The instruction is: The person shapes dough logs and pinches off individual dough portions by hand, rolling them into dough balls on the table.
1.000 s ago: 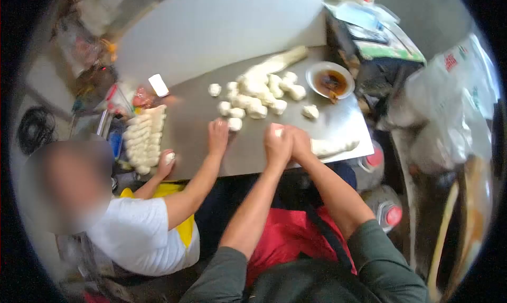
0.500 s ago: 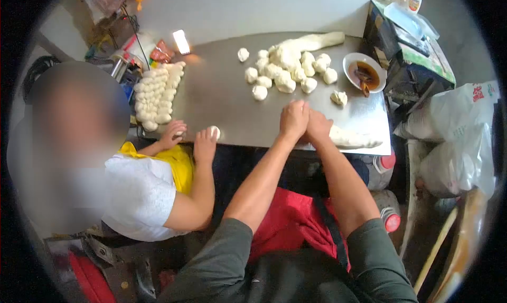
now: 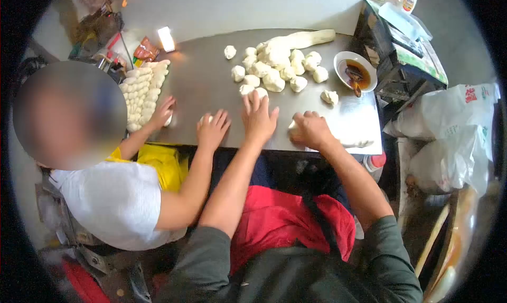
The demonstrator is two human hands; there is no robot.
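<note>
My left hand (image 3: 259, 117) reaches to the front of the dough pile, its fingers spread and the tips at a small dough ball (image 3: 262, 93). Whether the fingertips press on that ball, I cannot tell. Near the front edge of the metal table (image 3: 195, 86), my right hand (image 3: 311, 130) is curled over a piece of dough (image 3: 292, 125), which shows at its left side. To the right of that hand lies a dough rope (image 3: 356, 142). Several dough pieces (image 3: 273, 80) are heaped behind my left hand, with a thick dough roll (image 3: 303, 39) at the back.
On the left a co-worker's hand (image 3: 212, 130) rests on a dough ball; the other hand (image 3: 161, 113) is beside rows of shaped dough (image 3: 138, 94). A white bowl (image 3: 340, 65) of brown liquid stands at right. A lit phone (image 3: 166, 39) leans at the back.
My hands, together before, are now apart: the left has moved left to the dough pile, the right stays near the rope. The co-worker's left-side hand has moved up to the dough rows.
</note>
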